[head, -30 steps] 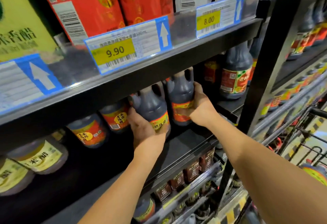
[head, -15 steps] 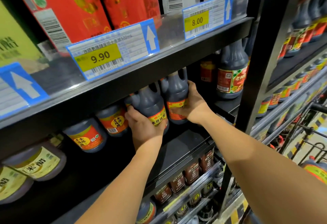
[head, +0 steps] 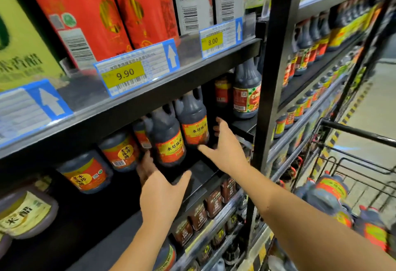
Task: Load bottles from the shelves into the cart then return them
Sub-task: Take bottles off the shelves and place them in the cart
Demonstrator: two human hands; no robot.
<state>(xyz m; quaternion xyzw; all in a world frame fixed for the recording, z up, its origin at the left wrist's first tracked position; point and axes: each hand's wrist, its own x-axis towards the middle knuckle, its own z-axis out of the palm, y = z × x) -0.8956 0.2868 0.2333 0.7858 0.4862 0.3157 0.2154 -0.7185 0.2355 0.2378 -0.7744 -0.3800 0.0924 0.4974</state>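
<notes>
Two dark vinegar jugs with red-and-yellow labels stand side by side on the black shelf (head: 192, 176): the left jug (head: 167, 140) and the right jug (head: 192, 120). My left hand (head: 160, 187) hovers just below the left jug, fingers spread and holding nothing. My right hand (head: 225, 148) is open to the right of the right jug, fingers spread, a little apart from it. The wire cart (head: 353, 163) at the lower right holds several more dark jugs (head: 327, 191).
Red and white cartons (head: 128, 9) fill the shelf above, behind price tags reading 9.90 (head: 126, 73) and 8.00. More jugs (head: 120, 150) stand further left, small bottles below. A black upright post (head: 270, 78) divides the shelving bays. Aisle floor lies at far right.
Both hands gripped the two jugs on the shelf before. Now they have let go and drawn back toward me, fingers spread. The jugs stay standing on the shelf.
</notes>
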